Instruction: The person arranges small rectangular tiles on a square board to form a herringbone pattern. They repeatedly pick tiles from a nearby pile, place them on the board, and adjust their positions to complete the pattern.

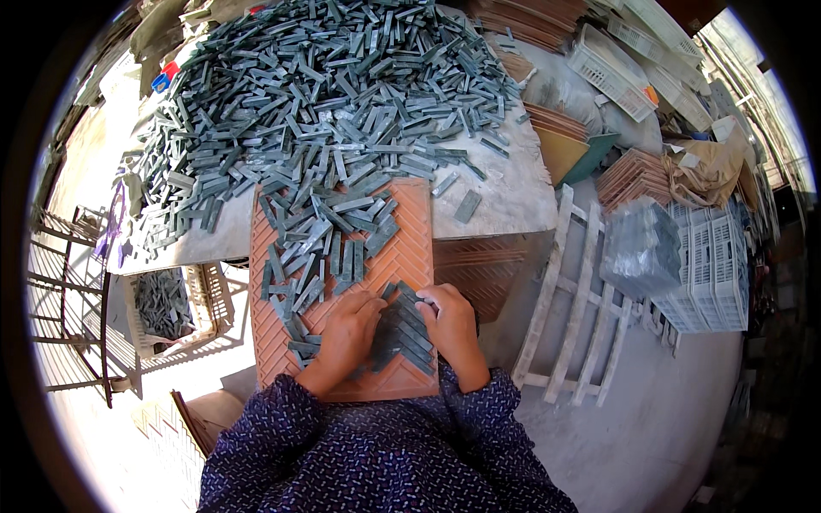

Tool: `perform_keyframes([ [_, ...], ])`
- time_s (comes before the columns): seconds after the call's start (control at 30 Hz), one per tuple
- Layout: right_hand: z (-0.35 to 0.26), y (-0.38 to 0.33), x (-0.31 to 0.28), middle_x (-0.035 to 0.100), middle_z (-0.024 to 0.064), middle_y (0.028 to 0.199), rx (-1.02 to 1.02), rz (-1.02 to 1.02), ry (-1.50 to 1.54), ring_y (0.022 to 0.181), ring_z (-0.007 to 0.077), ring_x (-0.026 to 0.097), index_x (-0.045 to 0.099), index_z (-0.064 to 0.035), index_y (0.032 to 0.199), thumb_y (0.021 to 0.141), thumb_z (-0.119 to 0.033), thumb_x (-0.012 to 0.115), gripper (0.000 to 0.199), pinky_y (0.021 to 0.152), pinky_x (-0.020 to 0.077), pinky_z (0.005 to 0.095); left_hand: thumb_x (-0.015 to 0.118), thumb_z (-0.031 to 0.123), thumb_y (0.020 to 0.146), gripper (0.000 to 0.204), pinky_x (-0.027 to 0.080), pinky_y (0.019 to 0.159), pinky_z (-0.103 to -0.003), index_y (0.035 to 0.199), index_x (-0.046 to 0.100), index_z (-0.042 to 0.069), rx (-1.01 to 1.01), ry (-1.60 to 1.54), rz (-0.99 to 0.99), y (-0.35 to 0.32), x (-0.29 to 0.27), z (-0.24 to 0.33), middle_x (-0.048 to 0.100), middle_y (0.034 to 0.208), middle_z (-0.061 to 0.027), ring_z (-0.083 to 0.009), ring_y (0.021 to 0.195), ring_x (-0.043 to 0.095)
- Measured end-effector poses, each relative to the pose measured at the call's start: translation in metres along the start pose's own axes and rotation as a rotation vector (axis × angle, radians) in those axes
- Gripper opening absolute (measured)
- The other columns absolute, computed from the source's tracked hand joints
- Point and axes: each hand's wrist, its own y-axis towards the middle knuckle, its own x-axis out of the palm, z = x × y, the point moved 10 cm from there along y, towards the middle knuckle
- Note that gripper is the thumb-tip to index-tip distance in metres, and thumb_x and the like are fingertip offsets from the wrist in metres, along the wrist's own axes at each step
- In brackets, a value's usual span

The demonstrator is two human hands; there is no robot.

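Note:
An orange herringbone-grooved mould tray (419, 214) lies in front of me, its far end on the table. Dark green-grey stone strip tiles (412, 340) sit in its grooves at the near right, laid in a slanting pattern. Loose strips (342, 256) are heaped over its far and left parts. My left hand (349, 332) is closed just left of the set strips, knuckles up, its fingertips hidden. My right hand (451, 321) is closed over the right edge of the set strips, thumb and fingers bent together. Anything pinched in either hand is too hidden to name.
A large pile of strips (325, 94) covers the pale table (505, 192). A crate (205, 299) of strips stands below left. On the right are a white slatted pallet (556, 299), white plastic crates (714, 269), a plastic-wrapped stack (641, 244) and stacked orange trays (633, 175).

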Motion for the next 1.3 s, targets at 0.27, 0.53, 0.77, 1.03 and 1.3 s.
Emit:
perform_keyframes([
  [0.27,-0.005,0.000,0.003,0.056,0.0115,0.082,-0.011,0.020,-0.141,0.072,0.0323,0.060,0.060,-0.0066,0.089,0.078,-0.009,0.067,0.014,0.060,0.0481,0.0392,0.065,0.003,0.072,0.033,0.047,0.077,-0.041,0.104,0.056,0.002,-0.092,0.035,-0.017,0.005,0.011,-0.011,0.058,0.095,-0.0142,-0.0338,0.089,0.056],
  [0.53,-0.002,-0.004,0.001,0.058,0.0126,0.086,-0.015,-0.001,-0.068,0.075,0.0330,0.061,0.062,-0.0061,0.094,0.079,-0.007,0.066,0.016,0.064,0.0490,0.0389,0.063,0.000,0.073,0.032,0.047,0.072,-0.037,0.105,0.063,0.002,-0.053,0.038,-0.052,-0.006,0.005,-0.006,0.058,0.088,-0.0118,-0.0301,0.080,0.057],
  [0.77,-0.010,0.001,-0.003,0.059,0.0132,0.085,-0.056,-0.001,-0.093,0.075,0.0338,0.060,0.062,-0.0054,0.095,0.080,-0.007,0.064,0.015,0.064,0.0489,0.0393,0.055,0.002,0.074,0.032,0.048,0.074,-0.038,0.105,0.063,-0.001,-0.028,-0.002,-0.072,-0.002,0.012,-0.010,0.058,0.090,-0.0128,-0.0313,0.086,0.058],
  [1.03,-0.049,0.063,0.023,0.061,0.0179,0.094,-0.273,0.023,-0.028,0.082,0.0366,0.061,0.061,-0.0018,0.100,0.079,-0.002,0.062,0.022,0.071,0.0492,0.0395,0.053,0.001,0.073,0.031,0.048,0.074,-0.035,0.103,0.062,-0.002,0.031,0.045,-0.109,0.002,0.015,-0.006,0.058,0.091,-0.0119,-0.0289,0.084,0.057],
  [1.3,-0.040,0.097,0.041,0.058,0.0177,0.103,-0.203,-0.125,-0.192,0.092,0.0371,0.057,0.055,-0.0043,0.112,0.076,-0.003,0.063,0.037,0.077,0.0472,0.0424,0.061,0.004,0.071,0.032,0.045,0.076,-0.035,0.103,0.058,0.002,0.053,0.320,0.152,0.040,-0.027,-0.013,0.055,0.094,-0.0108,-0.0276,0.087,0.052],
])
